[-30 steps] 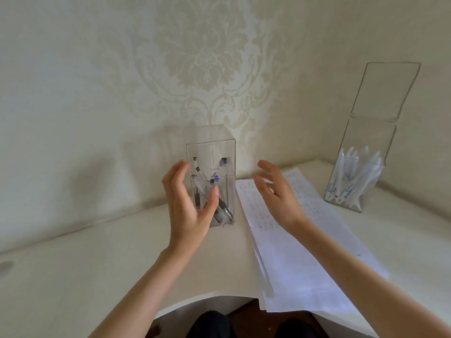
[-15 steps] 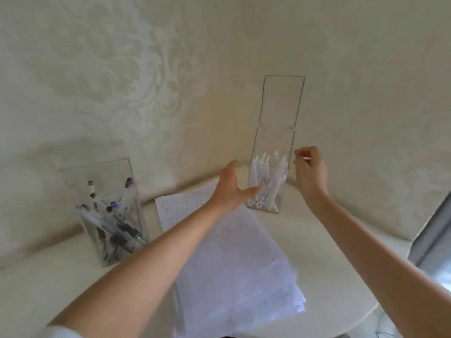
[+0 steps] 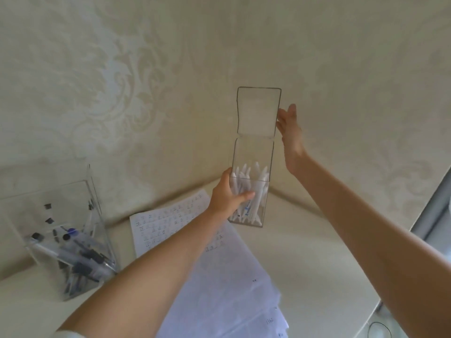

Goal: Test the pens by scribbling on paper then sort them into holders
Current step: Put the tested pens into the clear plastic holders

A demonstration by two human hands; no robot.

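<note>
A tall clear holder [image 3: 253, 152] stands in the table's far corner with several white pens [image 3: 253, 189] in it. Its hinged lid [image 3: 259, 111] stands upright and open. My left hand [image 3: 228, 193] grips the holder's lower left side, thumb across its front. My right hand [image 3: 289, 128] reaches up with straight fingers touching the lid's right edge. A second clear holder [image 3: 80, 191] at the left holds several clear pens with dark caps [image 3: 73, 254]. A stack of paper [image 3: 219, 276] with written marks lies between the holders.
The white table [image 3: 305, 264] fits into a corner of two patterned walls. Its curved front edge runs at the lower right. A grey window frame [image 3: 432, 211] shows at the right edge.
My left hand has closed on the white-pen holder. My right hand rose from beside the holder's rim to the lid's right edge. Earlier both hands were at the left holder.
</note>
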